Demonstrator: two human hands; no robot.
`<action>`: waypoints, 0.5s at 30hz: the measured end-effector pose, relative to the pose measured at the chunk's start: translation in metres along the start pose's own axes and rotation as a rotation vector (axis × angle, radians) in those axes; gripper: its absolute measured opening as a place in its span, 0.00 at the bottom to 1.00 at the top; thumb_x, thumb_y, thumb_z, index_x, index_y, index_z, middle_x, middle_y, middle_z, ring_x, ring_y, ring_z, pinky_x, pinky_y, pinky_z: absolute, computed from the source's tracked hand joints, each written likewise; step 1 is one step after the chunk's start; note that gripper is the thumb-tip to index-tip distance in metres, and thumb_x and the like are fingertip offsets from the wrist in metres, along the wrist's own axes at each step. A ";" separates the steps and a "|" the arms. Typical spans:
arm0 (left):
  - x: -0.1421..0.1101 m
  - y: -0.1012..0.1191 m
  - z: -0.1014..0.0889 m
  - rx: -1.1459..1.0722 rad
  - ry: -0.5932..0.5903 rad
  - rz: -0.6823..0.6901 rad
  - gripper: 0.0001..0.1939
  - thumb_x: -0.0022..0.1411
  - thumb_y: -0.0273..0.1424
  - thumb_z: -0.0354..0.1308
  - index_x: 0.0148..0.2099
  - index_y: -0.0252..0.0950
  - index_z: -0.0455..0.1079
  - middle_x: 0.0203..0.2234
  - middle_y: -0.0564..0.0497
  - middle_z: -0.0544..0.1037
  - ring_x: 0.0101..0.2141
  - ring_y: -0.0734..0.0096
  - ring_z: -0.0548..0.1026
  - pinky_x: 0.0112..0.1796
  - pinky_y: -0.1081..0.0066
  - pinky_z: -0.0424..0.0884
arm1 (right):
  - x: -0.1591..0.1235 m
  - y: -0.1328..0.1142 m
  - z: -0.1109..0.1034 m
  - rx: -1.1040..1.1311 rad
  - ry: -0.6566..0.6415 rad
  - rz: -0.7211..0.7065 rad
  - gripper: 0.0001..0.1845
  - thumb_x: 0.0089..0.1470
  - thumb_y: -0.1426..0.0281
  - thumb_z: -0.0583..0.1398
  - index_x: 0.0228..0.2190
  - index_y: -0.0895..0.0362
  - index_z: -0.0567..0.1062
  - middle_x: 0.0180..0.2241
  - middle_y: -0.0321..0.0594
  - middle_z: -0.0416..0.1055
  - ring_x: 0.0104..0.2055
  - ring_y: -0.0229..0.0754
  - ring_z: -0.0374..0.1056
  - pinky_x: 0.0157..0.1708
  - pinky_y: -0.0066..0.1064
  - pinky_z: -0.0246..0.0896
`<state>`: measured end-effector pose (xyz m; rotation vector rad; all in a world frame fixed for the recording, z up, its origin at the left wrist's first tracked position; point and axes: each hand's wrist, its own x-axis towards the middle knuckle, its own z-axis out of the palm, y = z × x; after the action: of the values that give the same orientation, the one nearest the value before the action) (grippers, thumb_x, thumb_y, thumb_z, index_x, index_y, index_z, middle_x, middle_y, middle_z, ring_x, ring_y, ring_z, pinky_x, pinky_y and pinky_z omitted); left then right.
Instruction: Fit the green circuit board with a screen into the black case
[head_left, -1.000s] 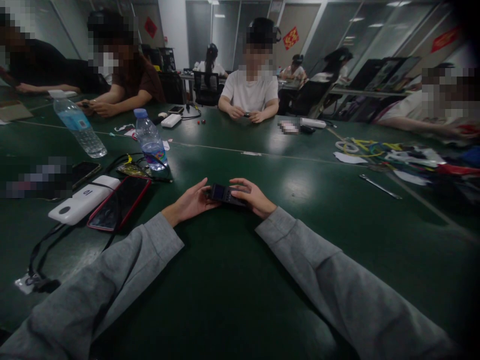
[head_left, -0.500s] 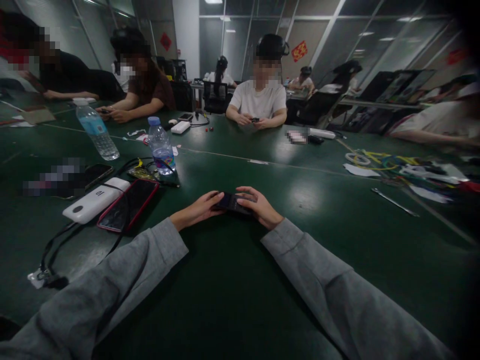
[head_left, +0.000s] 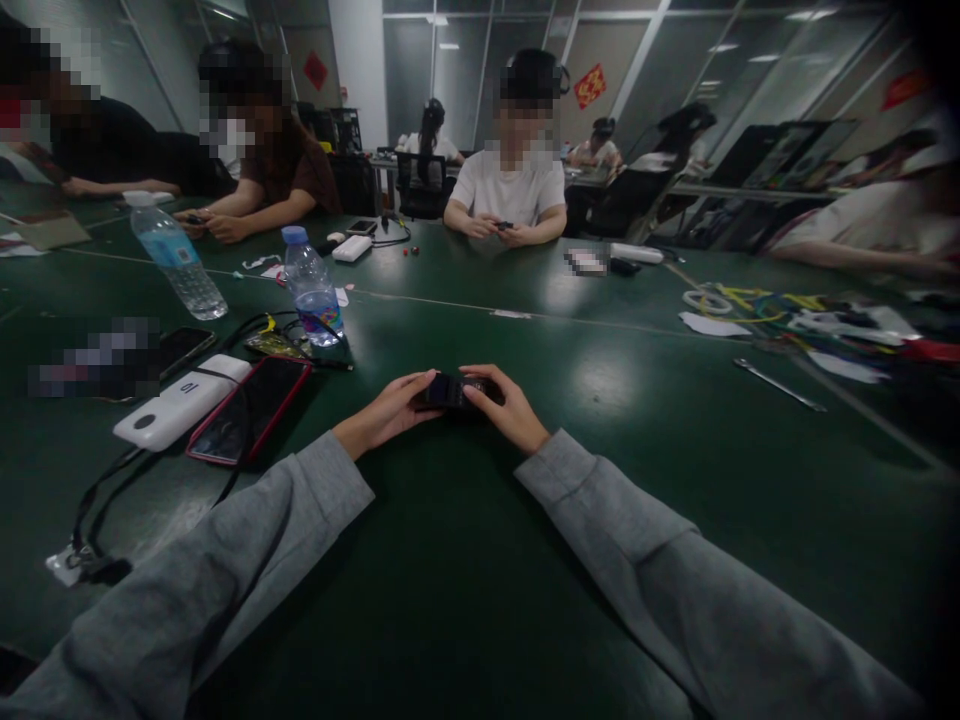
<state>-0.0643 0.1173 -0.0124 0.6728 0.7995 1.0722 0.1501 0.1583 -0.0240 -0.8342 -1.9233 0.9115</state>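
A small dark device [head_left: 450,391] with a little screen lies on the green table [head_left: 465,580], held between both my hands. My left hand [head_left: 390,410] grips its left end with the fingers curled round it. My right hand [head_left: 506,405] covers its right end, fingers bent over the top. Both my forearms in grey sleeves rest on the table in front of me.
To my left lie a red-cased phone [head_left: 251,410], a white power bank [head_left: 180,400], black cables and a lanyard [head_left: 82,545], plus two water bottles [head_left: 311,290] [head_left: 176,258]. Coloured wires and paper scraps [head_left: 787,315] lie at right. Other people sit round the table.
My hands have closed more over the device, hiding most of its screen. The view shifted slightly; nothing else moved.
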 end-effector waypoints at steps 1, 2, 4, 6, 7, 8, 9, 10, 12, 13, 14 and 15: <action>0.001 0.001 -0.002 -0.019 -0.011 -0.015 0.17 0.62 0.33 0.60 0.51 0.33 0.70 0.49 0.39 0.73 0.51 0.58 0.72 0.56 0.55 0.65 | 0.000 0.001 0.000 -0.020 0.002 -0.010 0.17 0.58 0.58 0.60 0.47 0.50 0.73 0.46 0.40 0.71 0.51 0.46 0.67 0.55 0.45 0.60; 0.002 0.001 -0.004 -0.036 -0.019 -0.025 0.16 0.62 0.34 0.60 0.50 0.32 0.70 0.48 0.39 0.74 0.51 0.58 0.73 0.55 0.55 0.65 | 0.000 0.002 0.000 -0.039 0.008 -0.018 0.17 0.58 0.58 0.59 0.47 0.50 0.74 0.46 0.40 0.71 0.51 0.46 0.67 0.55 0.45 0.60; 0.004 0.001 -0.007 -0.067 -0.036 -0.043 0.16 0.62 0.34 0.60 0.50 0.31 0.70 0.47 0.38 0.75 0.50 0.58 0.74 0.55 0.56 0.66 | 0.000 0.003 0.000 -0.061 0.027 -0.030 0.17 0.59 0.58 0.59 0.47 0.50 0.74 0.46 0.40 0.72 0.50 0.46 0.67 0.55 0.45 0.60; 0.005 0.001 -0.009 -0.094 -0.042 -0.062 0.16 0.63 0.34 0.59 0.50 0.31 0.70 0.47 0.37 0.75 0.49 0.58 0.74 0.55 0.57 0.66 | 0.001 0.003 0.000 -0.060 0.040 -0.038 0.17 0.59 0.58 0.58 0.47 0.49 0.73 0.47 0.40 0.72 0.51 0.46 0.67 0.55 0.45 0.59; 0.006 0.001 -0.009 -0.106 -0.036 -0.070 0.16 0.63 0.34 0.59 0.50 0.31 0.70 0.47 0.37 0.75 0.48 0.58 0.75 0.55 0.57 0.67 | 0.001 0.003 0.000 -0.058 0.042 -0.036 0.17 0.59 0.58 0.58 0.47 0.49 0.73 0.47 0.40 0.72 0.51 0.46 0.67 0.55 0.45 0.59; 0.006 0.001 -0.009 -0.117 -0.024 -0.077 0.15 0.63 0.34 0.58 0.50 0.31 0.70 0.46 0.38 0.75 0.48 0.58 0.75 0.54 0.57 0.67 | 0.001 0.002 0.000 -0.055 0.042 -0.028 0.17 0.59 0.58 0.58 0.47 0.49 0.73 0.47 0.40 0.72 0.51 0.46 0.67 0.55 0.45 0.59; 0.006 0.001 -0.009 -0.125 -0.006 -0.079 0.14 0.63 0.33 0.58 0.49 0.31 0.70 0.45 0.38 0.76 0.47 0.59 0.76 0.54 0.57 0.67 | 0.001 0.002 0.000 -0.051 0.040 -0.016 0.17 0.59 0.58 0.58 0.47 0.49 0.73 0.46 0.40 0.72 0.51 0.46 0.67 0.55 0.45 0.59; 0.005 0.001 -0.010 -0.132 0.010 -0.080 0.14 0.63 0.32 0.58 0.49 0.31 0.70 0.44 0.39 0.76 0.46 0.59 0.76 0.54 0.57 0.67 | 0.001 0.001 0.000 -0.042 0.037 0.000 0.17 0.59 0.57 0.58 0.47 0.50 0.73 0.46 0.40 0.72 0.50 0.47 0.67 0.55 0.46 0.59; 0.005 0.001 -0.010 -0.132 0.015 -0.077 0.13 0.64 0.30 0.57 0.49 0.30 0.70 0.43 0.40 0.76 0.46 0.59 0.76 0.54 0.58 0.67 | 0.001 0.000 0.000 -0.024 0.032 0.027 0.19 0.57 0.56 0.59 0.48 0.50 0.72 0.47 0.41 0.71 0.51 0.47 0.67 0.55 0.46 0.60; 0.004 0.001 -0.010 -0.131 0.010 -0.072 0.13 0.64 0.29 0.57 0.50 0.30 0.70 0.43 0.40 0.76 0.46 0.60 0.76 0.54 0.59 0.68 | 0.001 0.000 0.000 -0.024 0.025 0.031 0.22 0.55 0.56 0.61 0.49 0.50 0.71 0.48 0.41 0.70 0.51 0.48 0.67 0.55 0.47 0.60; 0.004 0.002 -0.009 -0.130 0.002 -0.066 0.13 0.64 0.28 0.57 0.50 0.30 0.70 0.43 0.40 0.76 0.45 0.60 0.76 0.54 0.59 0.68 | 0.000 0.001 0.000 -0.031 0.016 0.025 0.25 0.53 0.56 0.64 0.50 0.50 0.70 0.49 0.42 0.70 0.52 0.49 0.66 0.55 0.47 0.60; 0.003 0.002 -0.009 -0.130 -0.007 -0.060 0.14 0.64 0.28 0.57 0.51 0.30 0.70 0.43 0.39 0.76 0.45 0.60 0.76 0.54 0.60 0.68 | 0.000 0.002 0.000 -0.044 0.004 0.013 0.29 0.49 0.56 0.66 0.51 0.50 0.69 0.50 0.42 0.69 0.54 0.50 0.65 0.56 0.48 0.59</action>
<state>-0.0720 0.1219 -0.0169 0.5389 0.7327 1.0571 0.1504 0.1590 -0.0255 -0.8744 -1.9426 0.8774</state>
